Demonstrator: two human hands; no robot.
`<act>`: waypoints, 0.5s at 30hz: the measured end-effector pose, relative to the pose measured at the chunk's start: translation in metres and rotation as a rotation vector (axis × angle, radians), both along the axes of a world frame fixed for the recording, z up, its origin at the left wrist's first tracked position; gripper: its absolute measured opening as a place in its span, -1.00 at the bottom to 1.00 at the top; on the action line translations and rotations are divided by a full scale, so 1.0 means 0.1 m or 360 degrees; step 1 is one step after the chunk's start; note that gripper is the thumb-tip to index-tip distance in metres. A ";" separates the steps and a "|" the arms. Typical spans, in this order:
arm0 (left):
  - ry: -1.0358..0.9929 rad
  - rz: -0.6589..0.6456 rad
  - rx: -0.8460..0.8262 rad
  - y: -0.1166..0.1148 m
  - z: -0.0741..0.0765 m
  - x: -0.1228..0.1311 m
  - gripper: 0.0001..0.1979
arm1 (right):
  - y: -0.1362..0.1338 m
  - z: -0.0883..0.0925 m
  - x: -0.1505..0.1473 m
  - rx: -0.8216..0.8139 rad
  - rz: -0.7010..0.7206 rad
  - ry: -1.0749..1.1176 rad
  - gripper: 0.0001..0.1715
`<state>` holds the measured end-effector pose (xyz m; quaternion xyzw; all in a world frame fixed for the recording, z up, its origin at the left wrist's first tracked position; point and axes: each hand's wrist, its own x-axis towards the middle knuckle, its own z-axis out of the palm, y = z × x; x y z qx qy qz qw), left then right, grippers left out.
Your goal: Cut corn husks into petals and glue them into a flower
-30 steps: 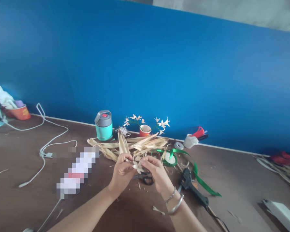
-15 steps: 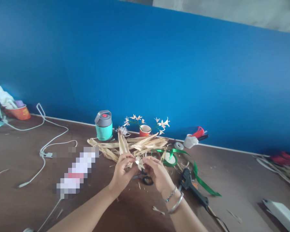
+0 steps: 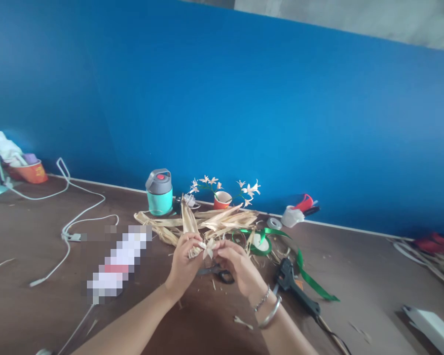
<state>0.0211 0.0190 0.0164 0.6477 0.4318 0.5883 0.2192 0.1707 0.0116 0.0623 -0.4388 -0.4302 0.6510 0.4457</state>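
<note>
Between my two hands is a small pale flower (image 3: 208,249) with pointed petals, apparently of dried husk. My left hand (image 3: 185,264) pinches it from the left side, thumb and fingers closed. From the right, my right hand (image 3: 239,264) has its fingertips closed on the flower's other side; a chain bracelet and a silver bangle circle that wrist. Scissors (image 3: 226,276) with dark handles lie on the table just below the flower, partly hidden by my hands. Dried corn husks (image 3: 229,220) are spread behind my hands.
A black glue gun (image 3: 296,286) and green ribbon (image 3: 314,282) lie to the right. Behind stand a turquoise jar (image 3: 160,201) and a paper cup (image 3: 222,201) with flower stems. White cables (image 3: 83,212) and a blurred-out object (image 3: 120,261) are at left. A blue wall closes the back.
The flower has turned so its petals spread toward me, and it has shifted slightly left. My fingers have moved a little around it. The table items stay put.
</note>
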 end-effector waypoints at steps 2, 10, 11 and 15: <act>-0.0006 -0.0007 -0.0007 0.00 -0.01 0.01 -0.91 | -0.01 0.02 -0.01 0.0071 -0.0019 -0.0007 -0.86; -0.0022 -0.0047 -0.0022 -0.02 0.02 0.02 -0.92 | 0.00 -0.04 -0.04 0.0117 -0.0123 -0.0200 -0.76; -0.0019 -0.0048 -0.0026 -0.02 0.02 0.02 -0.91 | 0.00 -0.04 -0.05 0.0114 -0.0122 -0.0200 -0.75; 0.0010 -0.0043 0.0012 -0.01 -0.01 0.02 -0.92 | 0.01 -0.04 -0.04 0.0095 -0.0099 -0.0144 -0.74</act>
